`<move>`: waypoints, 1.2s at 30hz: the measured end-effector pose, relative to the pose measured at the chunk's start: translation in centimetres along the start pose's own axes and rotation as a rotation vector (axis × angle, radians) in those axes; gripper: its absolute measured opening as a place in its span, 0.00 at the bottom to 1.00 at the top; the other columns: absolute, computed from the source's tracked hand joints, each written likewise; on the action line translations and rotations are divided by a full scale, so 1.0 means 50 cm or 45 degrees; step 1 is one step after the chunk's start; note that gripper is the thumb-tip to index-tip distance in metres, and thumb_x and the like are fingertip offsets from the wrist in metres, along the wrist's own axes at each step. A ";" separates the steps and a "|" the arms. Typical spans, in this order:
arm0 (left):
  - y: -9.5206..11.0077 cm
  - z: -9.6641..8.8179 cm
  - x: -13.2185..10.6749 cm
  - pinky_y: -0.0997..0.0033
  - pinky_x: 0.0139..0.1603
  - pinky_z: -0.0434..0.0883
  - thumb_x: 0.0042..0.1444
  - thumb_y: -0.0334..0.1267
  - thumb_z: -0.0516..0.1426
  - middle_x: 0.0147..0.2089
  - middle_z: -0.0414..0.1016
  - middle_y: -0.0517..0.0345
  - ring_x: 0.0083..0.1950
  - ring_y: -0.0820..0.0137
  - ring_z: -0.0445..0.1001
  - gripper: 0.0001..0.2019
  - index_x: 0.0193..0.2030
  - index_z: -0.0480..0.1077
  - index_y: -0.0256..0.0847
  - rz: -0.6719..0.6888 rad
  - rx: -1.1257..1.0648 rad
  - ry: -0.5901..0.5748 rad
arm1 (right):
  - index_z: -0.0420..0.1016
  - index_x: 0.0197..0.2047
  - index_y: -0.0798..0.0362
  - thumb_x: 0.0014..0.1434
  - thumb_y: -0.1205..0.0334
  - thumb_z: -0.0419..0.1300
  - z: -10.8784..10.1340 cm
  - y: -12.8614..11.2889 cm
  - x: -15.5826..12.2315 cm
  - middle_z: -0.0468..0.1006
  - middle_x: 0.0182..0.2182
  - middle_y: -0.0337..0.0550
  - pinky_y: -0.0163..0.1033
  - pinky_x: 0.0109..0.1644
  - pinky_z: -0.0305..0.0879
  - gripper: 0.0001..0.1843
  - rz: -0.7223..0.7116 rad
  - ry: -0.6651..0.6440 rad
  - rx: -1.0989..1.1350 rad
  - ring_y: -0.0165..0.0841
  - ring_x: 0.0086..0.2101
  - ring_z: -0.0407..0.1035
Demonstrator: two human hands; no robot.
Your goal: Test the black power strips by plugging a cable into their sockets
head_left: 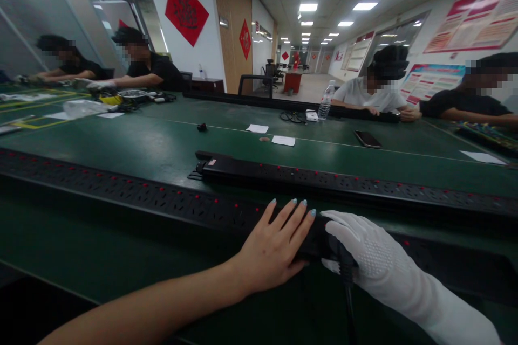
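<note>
A long black power strip (133,194) with red dots along its face lies across the table in front of me. My left hand (269,250), bare with pale blue nails, holds it near the middle: fingers stretched over the top, thumb along the near side. Just to the right, my right hand (366,250) in a white dotted glove is closed around a black plug (342,259) at the strip. A cord (349,302) hangs down from that plug. Whether the plug is fully seated is hidden by the glove. A second power strip (324,177) lies behind, parallel.
On the green table (154,129) beyond are paper slips (283,140), a small black part (201,127), a phone (368,139) and a water bottle (326,100). Several people sit around it; one in a white shirt (356,91) is behind another long black strip (259,101).
</note>
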State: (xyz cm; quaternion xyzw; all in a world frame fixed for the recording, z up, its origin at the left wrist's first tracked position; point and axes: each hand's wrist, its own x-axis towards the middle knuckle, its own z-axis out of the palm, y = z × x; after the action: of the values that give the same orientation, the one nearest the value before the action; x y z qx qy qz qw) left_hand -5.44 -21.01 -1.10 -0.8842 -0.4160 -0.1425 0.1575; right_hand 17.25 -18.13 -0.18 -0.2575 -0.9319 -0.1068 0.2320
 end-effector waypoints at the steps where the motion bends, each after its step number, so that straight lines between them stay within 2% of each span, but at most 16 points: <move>1: -0.002 0.000 0.000 0.51 0.60 0.49 0.57 0.49 0.48 0.64 0.49 0.47 0.64 0.58 0.48 0.32 0.64 0.45 0.34 0.009 0.007 -0.003 | 0.56 0.54 0.57 0.50 0.65 0.57 -0.002 0.001 0.003 0.67 0.49 0.57 0.50 0.49 0.64 0.28 -0.014 0.000 0.000 0.41 0.50 0.62; 4: -0.009 0.000 0.000 0.52 0.59 0.50 0.58 0.46 0.48 0.65 0.49 0.48 0.64 0.58 0.48 0.30 0.64 0.46 0.35 0.050 0.043 -0.008 | 0.57 0.53 0.57 0.50 0.64 0.57 -0.003 0.001 0.009 0.68 0.48 0.57 0.50 0.47 0.65 0.27 -0.030 0.036 -0.021 0.41 0.49 0.64; 8: -0.014 0.002 0.005 0.53 0.59 0.53 0.58 0.47 0.48 0.65 0.49 0.46 0.64 0.58 0.49 0.30 0.63 0.46 0.35 0.092 0.076 0.009 | 0.57 0.52 0.58 0.50 0.63 0.57 -0.004 0.006 0.008 0.69 0.47 0.57 0.49 0.47 0.65 0.26 -0.051 0.017 -0.025 0.41 0.48 0.64; 12: -0.001 0.016 0.025 0.52 0.58 0.54 0.58 0.46 0.47 0.65 0.48 0.45 0.63 0.57 0.50 0.29 0.63 0.47 0.36 0.119 0.132 0.056 | 0.56 0.54 0.58 0.50 0.63 0.58 -0.013 0.026 -0.006 0.67 0.49 0.58 0.50 0.48 0.65 0.28 -0.058 0.022 -0.049 0.42 0.50 0.63; 18: 0.019 0.045 0.057 0.51 0.56 0.56 0.61 0.43 0.44 0.64 0.50 0.42 0.62 0.54 0.53 0.25 0.63 0.47 0.36 0.182 0.209 0.176 | 0.57 0.54 0.56 0.49 0.63 0.58 -0.024 0.056 -0.033 0.68 0.49 0.54 0.49 0.49 0.65 0.29 -0.029 0.051 -0.055 0.40 0.50 0.62; 24: 0.008 0.044 0.059 0.57 0.56 0.58 0.62 0.43 0.43 0.61 0.55 0.38 0.62 0.56 0.54 0.24 0.62 0.50 0.33 0.350 0.321 0.262 | 0.56 0.56 0.57 0.50 0.61 0.59 -0.019 0.063 -0.046 0.66 0.50 0.55 0.51 0.51 0.63 0.31 0.036 0.026 -0.039 0.41 0.52 0.61; 36: -0.009 0.063 0.070 0.59 0.55 0.59 0.62 0.46 0.43 0.59 0.59 0.37 0.61 0.57 0.57 0.24 0.61 0.51 0.35 0.439 0.444 0.368 | 0.57 0.55 0.57 0.49 0.61 0.59 -0.002 0.082 -0.044 0.66 0.50 0.54 0.50 0.51 0.62 0.30 0.058 0.085 -0.032 0.41 0.52 0.61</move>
State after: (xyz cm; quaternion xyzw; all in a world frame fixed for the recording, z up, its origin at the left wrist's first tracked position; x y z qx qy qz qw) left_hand -3.28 -17.07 -2.57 -0.8720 -0.2511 -0.1642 0.3869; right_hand 21.15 -15.66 -0.84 -0.2776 -0.9162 -0.1216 0.2621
